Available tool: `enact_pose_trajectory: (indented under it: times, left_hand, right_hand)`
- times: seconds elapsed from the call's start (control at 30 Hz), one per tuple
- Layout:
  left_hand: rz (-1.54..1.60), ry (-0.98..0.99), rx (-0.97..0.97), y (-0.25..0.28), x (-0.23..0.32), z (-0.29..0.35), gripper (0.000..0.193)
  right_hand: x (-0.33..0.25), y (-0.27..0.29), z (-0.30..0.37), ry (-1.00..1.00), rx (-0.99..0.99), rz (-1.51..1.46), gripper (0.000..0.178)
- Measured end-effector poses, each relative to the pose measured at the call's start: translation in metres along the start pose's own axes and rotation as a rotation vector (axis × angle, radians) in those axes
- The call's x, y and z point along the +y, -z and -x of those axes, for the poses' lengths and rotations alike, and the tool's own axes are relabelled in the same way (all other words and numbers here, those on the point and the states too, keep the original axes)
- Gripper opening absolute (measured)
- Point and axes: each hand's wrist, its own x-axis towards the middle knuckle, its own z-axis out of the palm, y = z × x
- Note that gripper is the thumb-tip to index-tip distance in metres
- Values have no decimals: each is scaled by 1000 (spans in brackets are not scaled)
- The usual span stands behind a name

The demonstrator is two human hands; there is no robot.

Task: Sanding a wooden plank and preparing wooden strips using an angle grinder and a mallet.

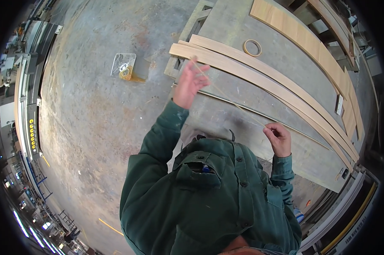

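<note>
A thin tan strip [230, 100] is stretched straight between my two hands. My right hand [279, 139] pinches its near end between thumb and fingertips. Its far end reaches the raised index fingertip of my left hand [192, 84], slightly blurred, with the other fingers spread. Beyond the strip, long pale wooden boards [243, 72] lie side by side on the grey worktable [226, 25]. My left fingertips overlap the boards' left ends in the picture; I cannot tell whether they touch. A narrow rod or slat [260, 114] runs along the table's near side.
A roll of tape [252, 48] lies behind the boards. Wider wooden panels [302, 38] stretch along the table's far right. On the floor at left stands a clear plastic box [123, 66] with rolls in it. A long machine [30, 93] lines the left side.
</note>
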Motion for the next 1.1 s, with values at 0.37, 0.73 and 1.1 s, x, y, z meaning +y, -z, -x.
enact_pose_trajectory:
  times: [0.37, 0.73, 1.1]
  left_hand:
    - [-142, -234, 41, 64, 32, 27, 28]
    - [26, -78, 196, 51, 53, 10, 18]
    - [-787, 119, 493, 121, -8, 14, 21]
  right_hand:
    - [-26, -11, -14, 1, -177, 56, 9]
    - [-67, 29, -72, -2, -296, 223, 7]
    - [52, -22, -86, -384, -524, 86, 19]
